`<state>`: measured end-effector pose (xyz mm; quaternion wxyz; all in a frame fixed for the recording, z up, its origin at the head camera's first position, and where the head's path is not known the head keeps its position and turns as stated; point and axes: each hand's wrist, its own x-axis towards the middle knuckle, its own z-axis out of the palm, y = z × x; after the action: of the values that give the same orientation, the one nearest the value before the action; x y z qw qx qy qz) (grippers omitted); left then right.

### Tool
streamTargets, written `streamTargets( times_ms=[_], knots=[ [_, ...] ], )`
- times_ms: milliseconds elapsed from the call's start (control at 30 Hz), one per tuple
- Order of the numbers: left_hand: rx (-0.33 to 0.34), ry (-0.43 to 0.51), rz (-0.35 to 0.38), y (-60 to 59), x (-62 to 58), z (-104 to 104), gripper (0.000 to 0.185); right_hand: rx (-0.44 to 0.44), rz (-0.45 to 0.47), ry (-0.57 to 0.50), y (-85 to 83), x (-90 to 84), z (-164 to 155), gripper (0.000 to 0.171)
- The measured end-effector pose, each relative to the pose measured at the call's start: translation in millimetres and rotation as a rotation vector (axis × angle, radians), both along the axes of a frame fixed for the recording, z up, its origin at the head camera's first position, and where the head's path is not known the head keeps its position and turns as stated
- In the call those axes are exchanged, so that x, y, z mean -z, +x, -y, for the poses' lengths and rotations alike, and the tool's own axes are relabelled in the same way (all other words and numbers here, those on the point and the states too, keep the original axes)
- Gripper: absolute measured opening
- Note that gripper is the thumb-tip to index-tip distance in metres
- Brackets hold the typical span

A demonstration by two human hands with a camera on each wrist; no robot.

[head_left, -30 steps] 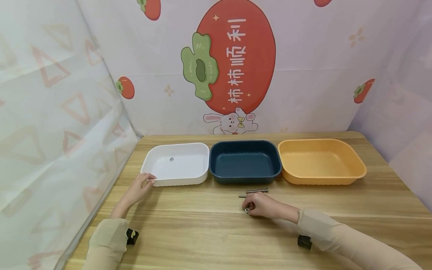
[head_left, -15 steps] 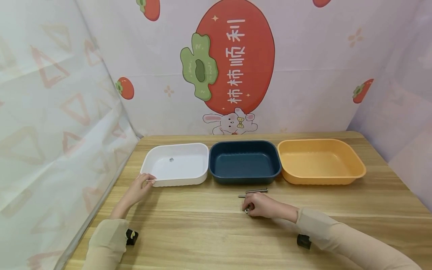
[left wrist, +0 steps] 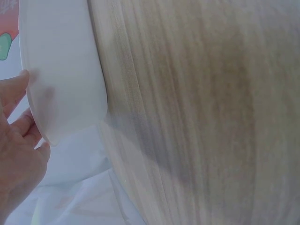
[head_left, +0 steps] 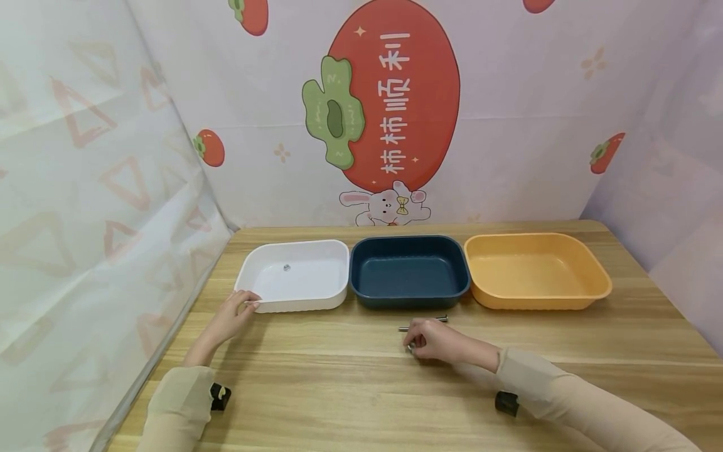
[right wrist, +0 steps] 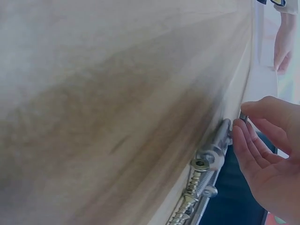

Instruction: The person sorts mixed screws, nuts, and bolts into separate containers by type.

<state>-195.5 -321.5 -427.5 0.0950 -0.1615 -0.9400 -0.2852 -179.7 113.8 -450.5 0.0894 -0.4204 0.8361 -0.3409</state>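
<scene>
My left hand (head_left: 234,309) holds the near left corner of the white bin (head_left: 305,306), its fingers at the rim; the left wrist view shows these fingers (left wrist: 21,124) against the bin's edge. Between thumb and fingertips, my right hand (head_left: 435,341) pinches a small metal nut (right wrist: 243,116), just above the table. Beyond that hand lie long metal bolts (head_left: 404,329), partly covered by it. Up close, the right wrist view has a coarse-threaded screw (right wrist: 190,197) beside shiny metal fasteners. A small round metal piece (head_left: 287,267) rests inside the white bin.
A dark blue bin (head_left: 411,302) stands in the middle of the row, touching or nearly touching the white one. To its right is a yellow bin (head_left: 542,302). All three sit toward the back of the wooden table (head_left: 339,389), before a printed cloth backdrop (head_left: 260,182).
My right hand has shifted slightly up and toward the bins with the nut, covering more of the bolts. The left hand has stayed at the white bin's corner.
</scene>
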Motion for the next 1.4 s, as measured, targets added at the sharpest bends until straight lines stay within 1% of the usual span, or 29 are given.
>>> streamTargets(
  times_ms=[133, 567, 833, 1133, 1400],
  knots=[
    [0.003, -0.006, 0.000, 0.2, 0.1, 0, 0.008, 0.041, 0.049, 0.031, -0.2, -5.8, 3, 0.016],
    [0.000, 0.001, 0.002, 0.0, 1.2, 0, 0.008, 0.032, 0.010, -0.002, -3.3, -15.1, 14, 0.013],
    [0.012, -0.008, -0.019, -0.3, 1.9, 1, 0.007, 0.023, 0.002, -0.043, -8.1, -23.8, 25, 0.014],
    [0.005, -0.001, -0.002, 0.7, 0.5, 1, 0.007, 0.024, -0.034, -0.129, -15.4, -29.0, 37, 0.012],
    [0.007, -0.005, -0.014, 0.3, 0.4, 1, 0.007, 0.072, 0.004, -0.157, -19.9, -36.8, 51, 0.013]
  ],
)
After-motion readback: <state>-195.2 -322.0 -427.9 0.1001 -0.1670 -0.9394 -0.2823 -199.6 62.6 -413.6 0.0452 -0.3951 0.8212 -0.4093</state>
